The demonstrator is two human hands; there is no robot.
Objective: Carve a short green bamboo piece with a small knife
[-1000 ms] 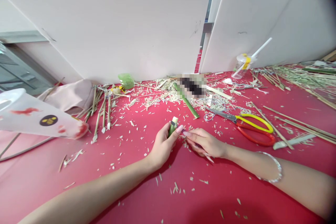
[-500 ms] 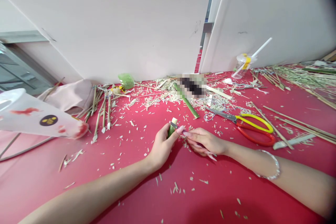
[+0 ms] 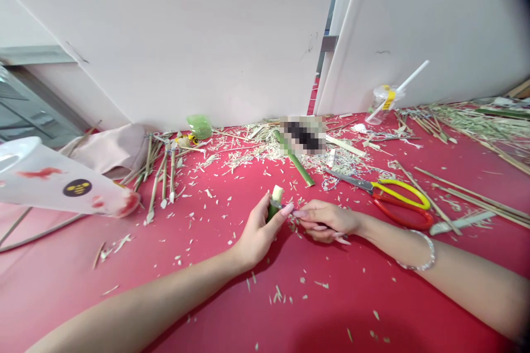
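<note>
Tilted more upright now, the short green bamboo stub (image 3: 273,210) sits in the curled left hand (image 3: 259,237) above the red surface (image 3: 331,298), light and stiff, best held by its smooth body below the pale cut end, while the right hand (image 3: 327,220) beside it pinches its fingers together on something too hidden to tell, the yellow-and-red scissors (image 3: 399,202) lying out of the way to the right.

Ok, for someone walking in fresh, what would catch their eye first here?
The red tabletop strewn with pale bamboo shavings would likely grab the eye first, with yellow-and-red-handled scissors lying right of centre. At lower middle, the left hand grips a short green bamboo piece with the right hand close against it. On the far left, a white tapered object with red smears and a round black-and-yellow sticker juts in.
</note>
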